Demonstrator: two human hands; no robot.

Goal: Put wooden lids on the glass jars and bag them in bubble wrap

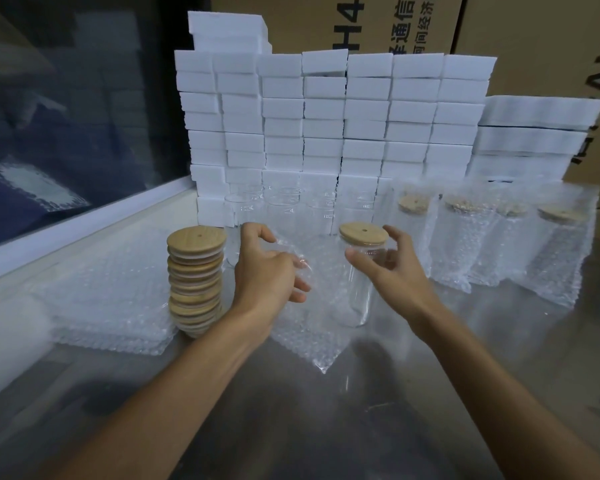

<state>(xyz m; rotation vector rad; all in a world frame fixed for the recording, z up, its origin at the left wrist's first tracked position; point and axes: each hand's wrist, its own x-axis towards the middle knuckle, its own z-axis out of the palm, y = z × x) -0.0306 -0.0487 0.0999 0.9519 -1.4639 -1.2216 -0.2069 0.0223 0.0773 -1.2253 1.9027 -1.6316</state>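
A clear glass jar (359, 292) with a round wooden lid (363, 233) on top is upright in the middle of the table. My right hand (392, 268) wraps around its upper part. My left hand (267, 271) pinches the top edge of a bubble wrap bag (321, 327) that hangs beside the jar, its lower corner touching the table. A tall stack of wooden lids (195, 278) stands just left of my left hand. Several bare glass jars (284, 209) wait behind, against the foam blocks.
Several lidded jars in bubble wrap bags (499, 244) stand in a row at the right. A pile of flat bubble wrap bags (111, 299) lies at the left. White foam blocks (326, 116) and cardboard boxes (534, 39) form a wall behind. The metal table (326, 427) stretches toward me.
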